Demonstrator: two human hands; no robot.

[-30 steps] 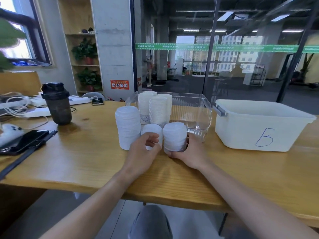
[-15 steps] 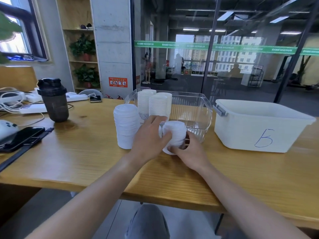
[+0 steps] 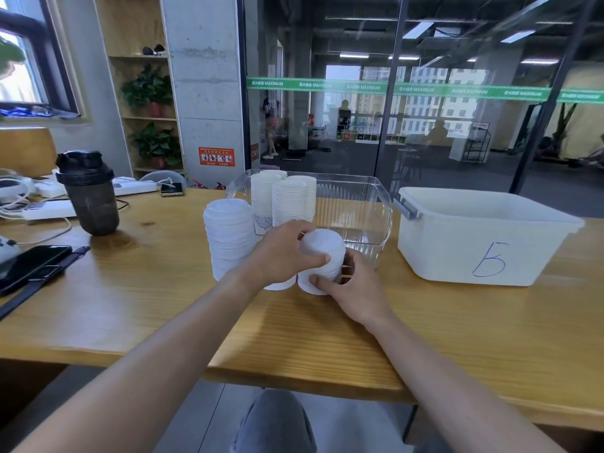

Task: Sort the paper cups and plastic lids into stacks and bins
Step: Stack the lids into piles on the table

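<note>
Lid stack (image 3: 322, 256) gripped between both hands (image 3: 313, 269), on table (image 3: 130, 299)

So there's a tall stack of white plastic lids (image 3: 228, 240) standing upright on the counter, just left of the clear bin (image 3: 366, 204). Inside that bin, stacks of white paper cups (image 3: 287, 201) sit upright at its left end. A shorter lid stack (image 3: 322, 256) stands right in front of the bin, tilted a bit. The white bin (image 3: 483, 240), marked with a blue letter, sits off to the right.
</note>
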